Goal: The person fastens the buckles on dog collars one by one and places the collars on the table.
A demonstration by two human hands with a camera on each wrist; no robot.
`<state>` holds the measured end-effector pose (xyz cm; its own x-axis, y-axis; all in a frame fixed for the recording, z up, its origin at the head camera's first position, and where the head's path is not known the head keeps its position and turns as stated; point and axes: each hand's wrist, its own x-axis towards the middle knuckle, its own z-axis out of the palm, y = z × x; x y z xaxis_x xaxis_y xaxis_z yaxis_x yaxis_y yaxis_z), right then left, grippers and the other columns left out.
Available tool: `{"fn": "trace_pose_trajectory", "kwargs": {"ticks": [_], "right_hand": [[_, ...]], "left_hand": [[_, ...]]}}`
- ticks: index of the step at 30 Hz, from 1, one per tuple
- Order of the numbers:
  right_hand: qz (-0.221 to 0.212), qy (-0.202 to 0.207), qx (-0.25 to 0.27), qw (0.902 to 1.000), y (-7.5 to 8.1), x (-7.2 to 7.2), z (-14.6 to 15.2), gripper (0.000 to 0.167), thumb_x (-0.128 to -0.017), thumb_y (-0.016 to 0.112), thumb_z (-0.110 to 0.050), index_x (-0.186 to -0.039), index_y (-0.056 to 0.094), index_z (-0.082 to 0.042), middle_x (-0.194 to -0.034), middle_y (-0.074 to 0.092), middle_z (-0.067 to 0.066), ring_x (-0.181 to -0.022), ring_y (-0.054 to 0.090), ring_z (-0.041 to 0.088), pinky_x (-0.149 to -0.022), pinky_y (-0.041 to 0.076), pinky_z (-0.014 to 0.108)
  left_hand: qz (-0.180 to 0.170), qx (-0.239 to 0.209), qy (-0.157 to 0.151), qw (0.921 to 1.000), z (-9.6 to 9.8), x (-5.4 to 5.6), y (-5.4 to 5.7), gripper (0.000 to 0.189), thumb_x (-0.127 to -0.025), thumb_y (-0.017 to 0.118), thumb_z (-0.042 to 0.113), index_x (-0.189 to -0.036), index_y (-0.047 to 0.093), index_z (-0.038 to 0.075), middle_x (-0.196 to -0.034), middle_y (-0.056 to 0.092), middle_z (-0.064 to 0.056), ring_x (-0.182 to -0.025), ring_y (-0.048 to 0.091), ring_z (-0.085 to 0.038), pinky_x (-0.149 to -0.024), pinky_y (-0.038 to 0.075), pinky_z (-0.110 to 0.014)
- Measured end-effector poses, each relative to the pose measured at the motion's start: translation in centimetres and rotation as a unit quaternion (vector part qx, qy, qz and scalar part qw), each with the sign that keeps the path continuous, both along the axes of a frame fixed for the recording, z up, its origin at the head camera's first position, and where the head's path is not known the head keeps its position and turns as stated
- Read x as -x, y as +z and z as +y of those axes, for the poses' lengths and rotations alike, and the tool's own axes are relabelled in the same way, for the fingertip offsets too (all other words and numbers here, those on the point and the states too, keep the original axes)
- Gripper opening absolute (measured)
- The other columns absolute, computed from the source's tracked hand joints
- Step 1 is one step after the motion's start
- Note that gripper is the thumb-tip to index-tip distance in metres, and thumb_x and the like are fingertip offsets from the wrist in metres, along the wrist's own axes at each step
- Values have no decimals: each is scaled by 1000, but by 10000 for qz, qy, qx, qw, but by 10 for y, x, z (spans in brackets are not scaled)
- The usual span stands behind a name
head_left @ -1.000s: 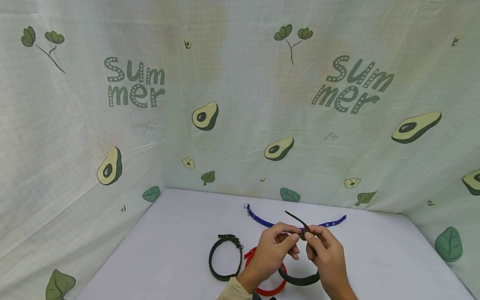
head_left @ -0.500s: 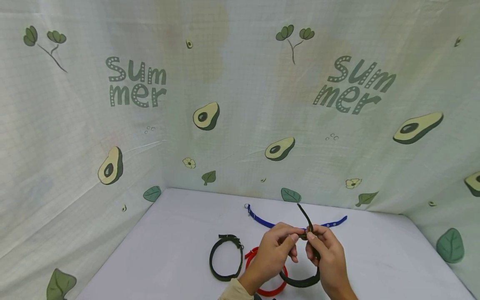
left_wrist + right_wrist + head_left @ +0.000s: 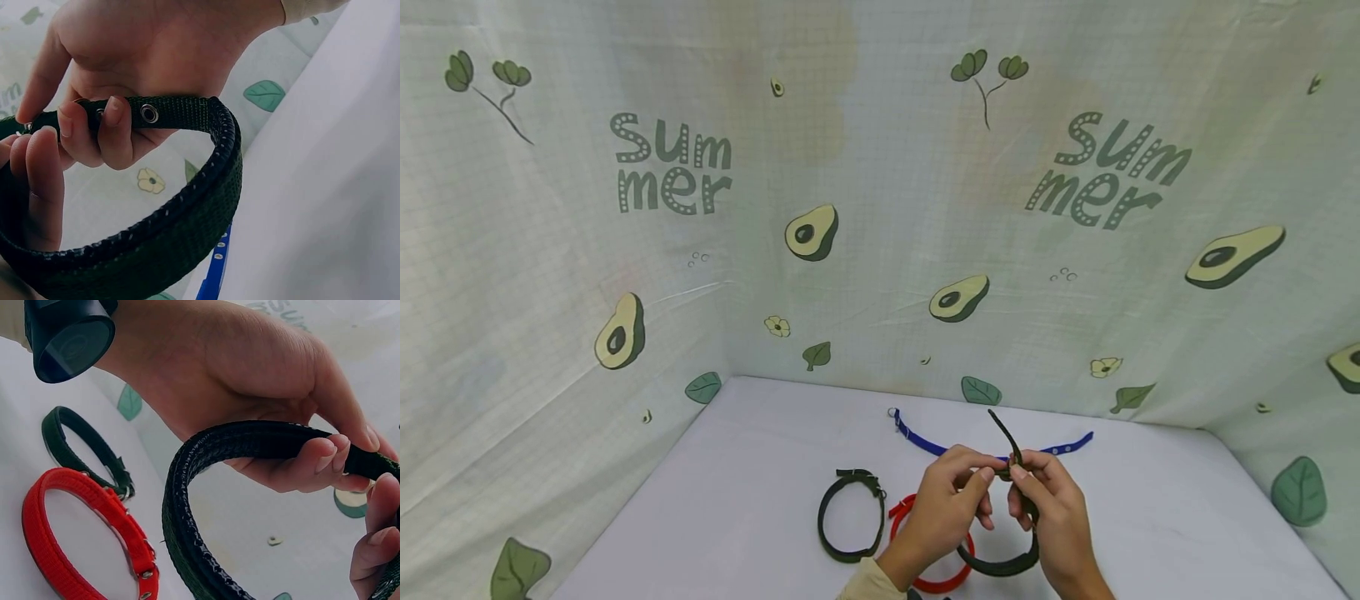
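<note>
Both hands hold a dark green webbing collar (image 3: 1004, 567) up in front of me, its padded loop hanging below the fingers. My left hand (image 3: 943, 500) pinches the strap between thumb and forefinger; in the right wrist view, its other fingers (image 3: 320, 453) curl over the padded band. My right hand (image 3: 1060, 508) pinches the strap close beside the left fingertips, and the free tip (image 3: 1002, 425) sticks up between the hands. In the left wrist view, right-hand fingers curl over the part with a metal eyelet (image 3: 149, 113). Fingertips mostly cover the buckle area.
On the white table (image 3: 760, 475), a blue collar (image 3: 917, 442) lies stretched out behind the hands. A red collar (image 3: 947, 585) forms a ring partly behind my left forearm, and another dark green collar (image 3: 825, 521) lies as a ring to its left. A printed curtain (image 3: 880, 167) hangs behind.
The strap's free tip has swung from leaning left to more upright, then slightly back left. Both hands keep their pinch in nearly the same place.
</note>
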<state>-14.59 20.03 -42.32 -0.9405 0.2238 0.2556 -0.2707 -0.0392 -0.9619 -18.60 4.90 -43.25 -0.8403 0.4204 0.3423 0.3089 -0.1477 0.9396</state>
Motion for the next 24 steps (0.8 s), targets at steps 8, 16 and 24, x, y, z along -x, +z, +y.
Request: {"fn": "trace_pose_trajectory", "kwargs": {"ticks": [8, 16, 24], "right_hand": [[-72, -116, -141, 9998, 3, 0, 0, 16, -102, 55, -6, -112, 54, 6, -69, 55, 12, -55, 52, 18, -45, 43, 30], [38, -194, -232, 9995, 3, 0, 0, 15, -100, 58, -4, -111, 57, 6, -79, 59, 12, -54, 53, 18, -45, 43, 29], [137, -180, -245, 9994, 6, -2, 0, 16, -100, 57, -3, -112, 56, 8, -84, 60, 12, -55, 53, 19, -45, 44, 29]], "left_hand": [[80, -20, -4, 10000, 0, -1, 1, 20, -103, 57, 14, -116, 72, 16, -100, 57, 0, -60, 61, -5, -58, 59, -37], [318, 73, 177, 9993, 4, -3, -2, 22, -103, 55, 12, -117, 72, 16, -99, 56, -2, -59, 60, -5, -55, 58, -34], [1937, 208, 924, 9765, 11, -4, -9, 23, -105, 51, 7, -111, 73, 11, -96, 55, -4, -58, 53, 1, -43, 51, -21]]}}
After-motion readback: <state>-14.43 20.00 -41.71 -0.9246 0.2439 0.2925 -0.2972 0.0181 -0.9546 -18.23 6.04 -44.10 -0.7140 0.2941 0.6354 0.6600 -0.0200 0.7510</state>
